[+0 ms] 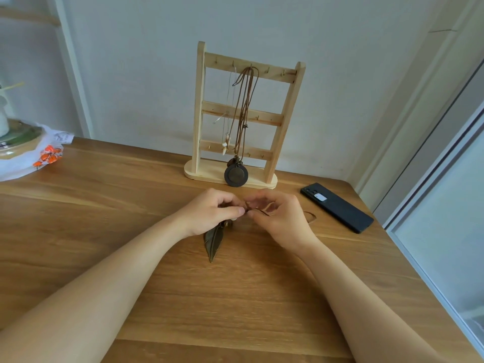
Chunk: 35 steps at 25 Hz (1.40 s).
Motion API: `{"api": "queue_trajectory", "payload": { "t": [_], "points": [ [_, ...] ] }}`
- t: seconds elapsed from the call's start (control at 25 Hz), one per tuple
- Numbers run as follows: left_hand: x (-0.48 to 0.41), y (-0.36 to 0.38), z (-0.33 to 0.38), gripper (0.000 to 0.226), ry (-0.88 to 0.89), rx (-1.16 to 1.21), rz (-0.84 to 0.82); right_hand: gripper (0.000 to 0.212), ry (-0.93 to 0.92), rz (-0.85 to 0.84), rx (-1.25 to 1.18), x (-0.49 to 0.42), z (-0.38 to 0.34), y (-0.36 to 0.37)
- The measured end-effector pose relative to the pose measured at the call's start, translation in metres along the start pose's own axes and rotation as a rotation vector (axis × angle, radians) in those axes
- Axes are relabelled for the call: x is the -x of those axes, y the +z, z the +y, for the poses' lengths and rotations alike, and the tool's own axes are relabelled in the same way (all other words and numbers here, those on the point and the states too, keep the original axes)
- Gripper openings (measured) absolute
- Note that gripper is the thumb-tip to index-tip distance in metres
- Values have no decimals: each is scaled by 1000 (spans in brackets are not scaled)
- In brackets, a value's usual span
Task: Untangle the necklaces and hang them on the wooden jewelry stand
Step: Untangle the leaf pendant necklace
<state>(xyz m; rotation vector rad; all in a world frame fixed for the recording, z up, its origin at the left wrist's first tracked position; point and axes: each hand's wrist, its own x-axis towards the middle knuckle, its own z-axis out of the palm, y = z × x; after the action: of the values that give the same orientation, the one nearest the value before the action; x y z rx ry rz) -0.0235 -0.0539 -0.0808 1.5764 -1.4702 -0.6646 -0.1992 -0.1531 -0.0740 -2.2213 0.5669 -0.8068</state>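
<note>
Both hands meet over the middle of the bench point(235, 297), just in front of the wooden jewelry stand point(200, 100). The left hand point(209, 210) has its fingers curled, with thumb and forefinger pinching a thin brown cord point(262, 211). The right hand point(281, 218) pinches the same cord right beside it, so the fingertips of the two hands almost touch. What looks like a knot sits between them, though the fingers hide most of it. A dark metal leaf pendant point(213, 241) lies on the bench below the left hand, tip pointing toward the person. A loop of cord point(311, 217) shows on the bench just past the right hand.

The stand is upright against the wall. A brown corded necklace point(246, 100) hangs from a hook on its top rail, and its round dark disc point(235, 175) reaches down to the base. A pale, thin necklace point(225, 145) with small light beads hangs beside it to the left.

A black phone point(336, 206) lies face down to the right of the hands, and a white cloth with orange print point(49, 155) is at the far left edge.
</note>
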Motion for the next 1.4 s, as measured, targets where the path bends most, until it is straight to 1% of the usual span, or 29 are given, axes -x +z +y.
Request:
{"api": "queue_trajectory", "payload": {
  "t": [0.08,0.16,0.24,0.32,0.4,0.6,0.68,0.8,0.84,0.92,1.0,1.08,1.16,1.24,1.28,1.32,1.4],
  "points": [
    [0,1,0,16,-10,3,4,26,23,-10,-83,-1,2,-1],
    [0,0,0,17,-21,3,8,26,91,-8,-213,-2,1,-2],
    [0,-1,1,19,-36,20,13,27,138,43,-267,-3,3,-6],
    [0,-2,1,24,-37,40,19,29,133,94,-263,-3,4,-9],
    [0,-2,1,28,-30,49,8,28,89,97,-240,-2,3,-10],
    [-1,-2,-2,26,-3,88,-25,27,-21,-35,-26,-1,-2,0],
    [-1,-2,-3,29,-6,75,-25,26,-1,-1,-19,-2,-1,0],
    [-1,-1,-3,30,-29,69,-13,30,64,130,-112,-3,4,-6],
    [-1,-1,-3,29,-32,69,-13,30,66,126,-121,-2,4,-7],
    [-1,-1,-2,27,-31,58,-15,21,56,33,-73,-1,2,-5],
    [-1,-1,-2,24,-20,64,-19,11,33,-51,26,-1,-1,-1],
    [-1,-1,-2,24,-18,66,-27,9,18,-64,87,-2,-1,0],
    [-1,-1,-2,28,-24,51,-19,8,76,-3,46,-3,3,0],
    [0,0,-2,29,-36,59,-10,9,187,100,-101,-5,8,-3],
    [0,0,-2,29,-37,68,-9,9,222,121,-147,-5,9,-5],
    [0,0,-3,29,-33,74,-9,8,229,100,-159,-4,9,-7],
    [0,-1,-4,28,-24,71,-11,6,193,-13,-119,-2,7,-7]
  ]
}}
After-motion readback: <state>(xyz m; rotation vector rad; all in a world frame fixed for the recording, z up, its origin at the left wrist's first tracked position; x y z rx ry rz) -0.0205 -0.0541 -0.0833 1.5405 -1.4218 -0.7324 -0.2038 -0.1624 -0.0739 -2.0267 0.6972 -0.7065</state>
